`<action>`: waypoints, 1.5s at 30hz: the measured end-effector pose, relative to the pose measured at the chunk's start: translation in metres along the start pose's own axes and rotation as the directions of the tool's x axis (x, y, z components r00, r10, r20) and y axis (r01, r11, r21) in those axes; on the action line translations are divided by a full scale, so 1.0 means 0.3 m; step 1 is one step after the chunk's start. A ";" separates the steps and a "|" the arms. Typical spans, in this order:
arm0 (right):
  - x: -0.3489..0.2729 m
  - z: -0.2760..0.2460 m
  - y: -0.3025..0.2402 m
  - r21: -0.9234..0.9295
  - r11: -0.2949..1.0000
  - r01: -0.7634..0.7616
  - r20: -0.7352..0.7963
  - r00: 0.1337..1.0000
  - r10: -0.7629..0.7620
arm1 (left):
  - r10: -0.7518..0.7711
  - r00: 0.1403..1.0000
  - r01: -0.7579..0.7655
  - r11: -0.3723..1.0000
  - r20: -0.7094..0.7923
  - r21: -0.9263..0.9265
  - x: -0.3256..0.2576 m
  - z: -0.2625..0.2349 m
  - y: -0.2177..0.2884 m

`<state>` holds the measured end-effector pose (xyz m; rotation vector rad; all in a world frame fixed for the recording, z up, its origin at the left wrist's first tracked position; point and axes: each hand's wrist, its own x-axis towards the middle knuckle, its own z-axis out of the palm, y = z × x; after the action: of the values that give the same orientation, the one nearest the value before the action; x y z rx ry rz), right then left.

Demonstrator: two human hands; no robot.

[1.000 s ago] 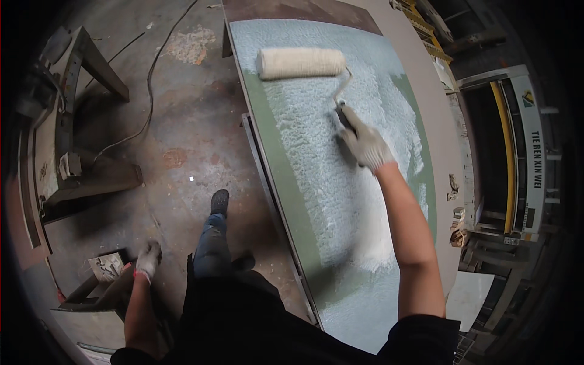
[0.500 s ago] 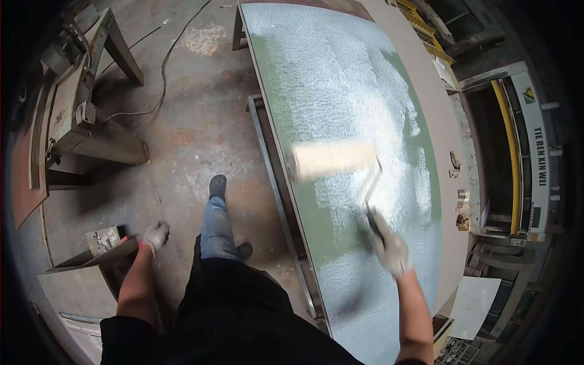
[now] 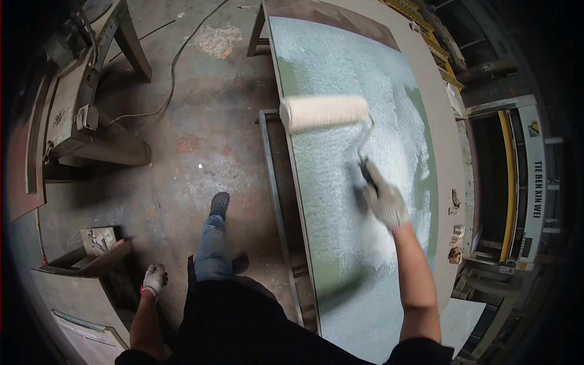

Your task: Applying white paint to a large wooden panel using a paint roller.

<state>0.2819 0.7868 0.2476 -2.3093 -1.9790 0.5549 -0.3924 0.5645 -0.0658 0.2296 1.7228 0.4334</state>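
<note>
My right hand [image 3: 385, 199], in a pale work glove, is closed round the dark handle of a paint roller [image 3: 328, 114]. The roller's wide cream sleeve lies across the left part of a long green panel [image 3: 322, 274], its left end at the panel's edge. Whitish wet coating covers much of the panel, thickest in a white patch beside my right hand. Green still shows along the left edge and in streaks on the right. My left hand [image 3: 155, 277], also gloved, hangs low over the floor at my left side, fingers curled in, with nothing visible in them.
A metal frame [image 3: 274, 176] stands along the panel's left side. To the left are a workbench [image 3: 91, 125] and an open-topped box [image 3: 85, 267]. A dark cable [image 3: 173, 73] crosses the floor. A machine with a yellow bar [image 3: 508, 188] stands at the right.
My right hand has pushed the roller farther away along the panel, and whitish coating now covers part of the green strip at left. My left hand has moved lower in the view.
</note>
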 end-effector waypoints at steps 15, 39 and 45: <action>-0.221 0.054 0.089 -0.046 0.994 0.097 -0.104 0.989 -0.102 | 0.293 0.952 -0.306 0.932 0.091 0.195 0.021 0.237 0.338; -0.629 0.092 0.244 0.238 0.721 -0.650 -0.098 0.723 0.684 | 0.181 0.958 -0.250 0.910 0.224 0.332 0.182 0.320 0.531; -0.238 -0.090 0.310 0.421 0.644 -0.638 0.017 0.716 0.698 | 0.235 0.928 -0.326 0.888 0.289 0.324 0.207 0.400 0.687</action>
<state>0.3697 0.7064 0.2648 -2.6348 -0.7567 0.7061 -0.3052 0.7946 -0.0552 0.7845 1.5196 0.2749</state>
